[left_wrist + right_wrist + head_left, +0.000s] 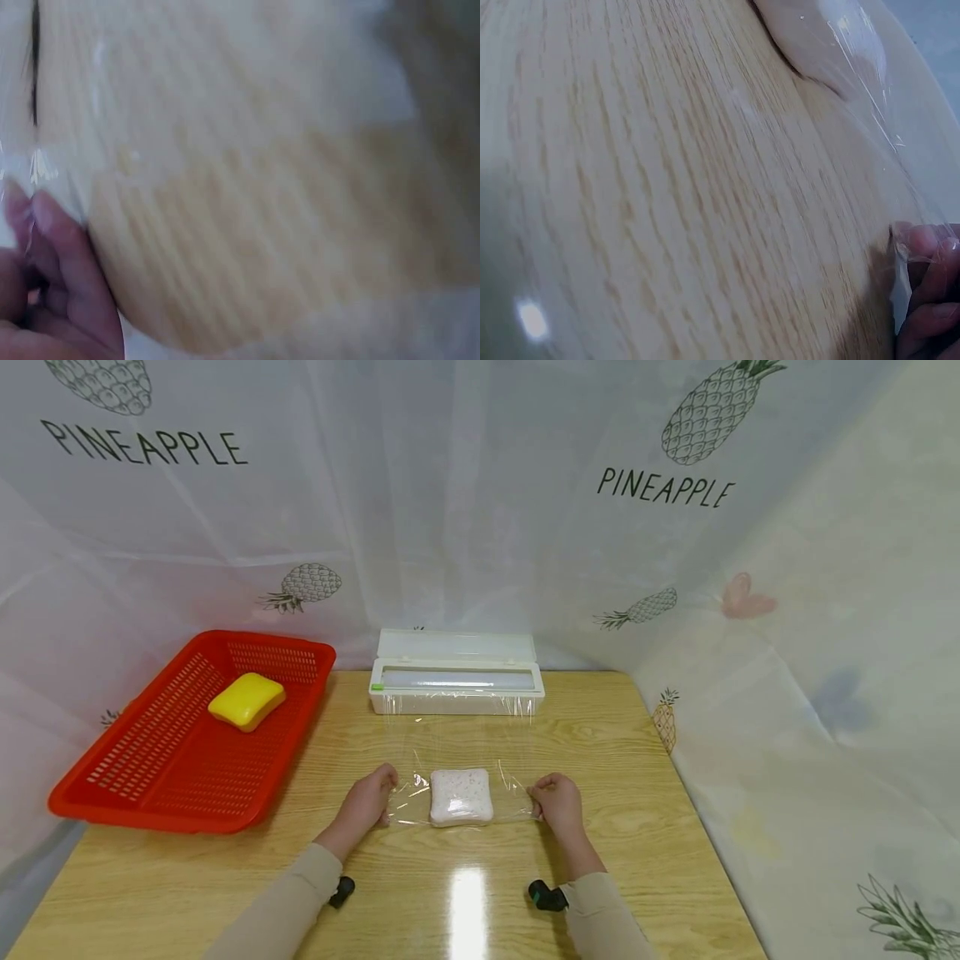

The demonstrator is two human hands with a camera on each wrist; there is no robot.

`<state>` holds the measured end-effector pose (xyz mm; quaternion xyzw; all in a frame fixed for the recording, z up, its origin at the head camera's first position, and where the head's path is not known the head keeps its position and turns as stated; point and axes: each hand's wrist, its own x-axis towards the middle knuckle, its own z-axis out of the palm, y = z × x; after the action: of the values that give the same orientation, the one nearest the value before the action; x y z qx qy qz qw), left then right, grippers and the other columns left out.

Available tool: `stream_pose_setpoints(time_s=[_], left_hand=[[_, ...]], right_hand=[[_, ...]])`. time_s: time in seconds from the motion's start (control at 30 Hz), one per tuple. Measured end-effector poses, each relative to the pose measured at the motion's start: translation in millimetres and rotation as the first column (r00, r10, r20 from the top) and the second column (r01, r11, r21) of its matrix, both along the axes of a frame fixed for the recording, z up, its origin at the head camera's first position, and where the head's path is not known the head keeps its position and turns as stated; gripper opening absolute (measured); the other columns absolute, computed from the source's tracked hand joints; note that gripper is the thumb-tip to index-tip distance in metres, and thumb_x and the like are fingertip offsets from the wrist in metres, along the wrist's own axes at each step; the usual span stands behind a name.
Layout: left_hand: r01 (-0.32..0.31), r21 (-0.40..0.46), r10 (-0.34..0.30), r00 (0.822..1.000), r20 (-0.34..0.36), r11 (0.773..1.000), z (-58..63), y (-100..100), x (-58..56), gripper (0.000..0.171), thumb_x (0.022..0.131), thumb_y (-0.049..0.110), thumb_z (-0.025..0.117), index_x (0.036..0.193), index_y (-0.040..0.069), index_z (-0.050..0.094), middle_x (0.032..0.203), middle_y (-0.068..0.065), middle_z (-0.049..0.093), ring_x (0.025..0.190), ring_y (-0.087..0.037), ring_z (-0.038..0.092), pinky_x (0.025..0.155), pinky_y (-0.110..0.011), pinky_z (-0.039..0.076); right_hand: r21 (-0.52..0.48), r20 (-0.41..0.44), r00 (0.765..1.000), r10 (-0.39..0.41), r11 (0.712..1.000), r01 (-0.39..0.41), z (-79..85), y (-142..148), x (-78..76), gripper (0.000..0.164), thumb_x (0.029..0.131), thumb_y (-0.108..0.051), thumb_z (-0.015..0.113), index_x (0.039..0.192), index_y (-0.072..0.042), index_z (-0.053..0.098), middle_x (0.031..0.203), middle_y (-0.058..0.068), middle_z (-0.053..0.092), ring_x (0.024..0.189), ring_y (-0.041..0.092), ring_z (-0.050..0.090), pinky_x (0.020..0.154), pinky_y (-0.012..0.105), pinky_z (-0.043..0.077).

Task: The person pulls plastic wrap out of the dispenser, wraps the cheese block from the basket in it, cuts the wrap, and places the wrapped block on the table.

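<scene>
A sheet of clear plastic wrap [411,789] runs from the white dispenser box [456,702] toward me, over a white speckled block [461,795] with rounded corners. My left hand [363,800] pinches the wrap's near left edge, left of the block. On the opposite side, my right hand [561,806] pinches the near right edge. The left wrist view shows the left hand [60,277] with wrap between thumb and fingers. Glossy film stretches from the right hand [930,289] toward the block [821,37] in the right wrist view.
A red plastic basket [195,789] stands on the left of the wooden table [615,735], with a yellow block [247,702] inside. The dispenser's lid [457,646] is up, and a roll of wrap [457,679] lies inside. A pineapple-print curtain [465,502] hangs behind.
</scene>
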<state>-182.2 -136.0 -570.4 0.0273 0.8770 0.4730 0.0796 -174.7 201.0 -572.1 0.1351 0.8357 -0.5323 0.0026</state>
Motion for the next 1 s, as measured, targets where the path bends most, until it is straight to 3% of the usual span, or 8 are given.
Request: stream_pose_setpoints(time_s=[0.17,0.27,0.5,0.6,0.7,0.77,0.87,1.0], left_hand=[[-0.016,0.099,0.002,0.989,0.146,0.995,-0.9,-4.9,-4.7,0.013,0.102,0.011,0.047,0.104,0.007,0.060,0.054,-0.007,0.046,0.040,-0.017,0.054,0.041,-0.032,0.051],[-0.006,0.119,-0.016,0.984,0.177,0.993,0.2,-7.0,-5.0,0.013,0.099,0.020,0.058,0.104,0.008,0.060,0.054,-0.007,0.047,0.042,-0.018,0.057,0.043,-0.032,0.052],[0.072,0.002,-0.072,0.993,0.090,0.997,6.8,-12.5,0.2,0.033,0.083,0.020,0.079,0.108,0.007,0.061,0.053,-0.003,0.052,0.043,-0.014,0.053,0.049,-0.029,0.049],[0.093,-0.127,-0.096,0.995,-0.021,0.988,9.5,-18.3,2.2,0.041,0.077,0.022,0.084,0.110,0.007,0.065,0.064,-0.002,0.055,0.056,-0.016,0.052,0.058,-0.032,0.045],[0.057,-0.200,-0.085,0.988,-0.132,0.978,14.5,-20.7,4.2,0.045,0.073,0.023,0.087,0.109,0.006,0.067,0.079,-0.004,0.057,0.072,-0.019,0.053,0.066,-0.036,0.045],[0.041,-0.173,-0.069,0.984,-0.164,0.984,18.9,-18.3,5.6,0.044,0.072,0.021,0.087,0.108,0.005,0.068,0.086,-0.005,0.058,0.078,-0.020,0.054,0.071,-0.038,0.047],[0.063,-0.084,-0.073,0.989,-0.128,0.994,23.8,-8.4,8.8,0.041,0.075,0.019,0.086,0.107,0.004,0.067,0.085,-0.004,0.058,0.077,-0.018,0.057,0.070,-0.037,0.049],[0.083,0.004,-0.083,0.996,-0.025,0.997,23.2,4.1,15.0,0.038,0.077,0.016,0.084,0.107,0.003,0.067,0.082,-0.001,0.058,0.073,-0.014,0.056,0.068,-0.033,0.049]], right_hand=[[0.005,0.007,1.000,0.001,1.000,-0.001,0.0,-0.8,2.9,0.011,0.089,-0.003,0.070,0.087,0.006,0.065,0.051,0.006,0.056,0.040,0.012,0.051,0.039,0.022,0.045],[0.012,-0.003,1.000,-0.009,1.000,0.009,0.0,-2.2,6.0,0.013,0.090,-0.007,0.069,0.090,0.006,0.067,0.052,0.006,0.057,0.040,0.013,0.053,0.040,0.025,0.047],[0.168,-0.015,1.000,-0.022,0.985,0.024,5.0,-3.9,14.7,0.019,0.091,-0.018,0.070,0.091,0.001,0.071,0.055,0.002,0.059,0.044,0.014,0.055,0.042,0.028,0.045],[0.279,-0.005,1.000,-0.026,0.960,0.026,9.2,-3.9,18.4,0.023,0.090,-0.025,0.072,0.093,-0.003,0.074,0.064,0.001,0.065,0.054,0.015,0.058,0.048,0.030,0.045],[0.353,-0.018,0.999,-0.031,0.935,0.035,14.8,-4.0,21.4,0.027,0.087,-0.027,0.074,0.097,-0.002,0.075,0.077,0.002,0.067,0.065,0.016,0.059,0.055,0.032,0.046],[0.369,-0.058,0.998,-0.035,0.928,0.054,18.4,-4.9,22.1,0.029,0.085,-0.024,0.076,0.100,0.000,0.073,0.081,0.004,0.066,0.069,0.017,0.058,0.058,0.032,0.047],[0.301,-0.139,0.990,-0.003,0.953,0.045,23.3,-8.4,22.0,0.029,0.083,-0.016,0.078,0.102,0.005,0.070,0.078,0.006,0.062,0.067,0.018,0.055,0.057,0.031,0.046],[0.192,-0.124,0.986,0.111,0.978,-0.086,24.5,-14.8,21.9,0.028,0.083,-0.010,0.078,0.104,0.005,0.067,0.076,0.004,0.057,0.069,0.017,0.051,0.057,0.028,0.045]])
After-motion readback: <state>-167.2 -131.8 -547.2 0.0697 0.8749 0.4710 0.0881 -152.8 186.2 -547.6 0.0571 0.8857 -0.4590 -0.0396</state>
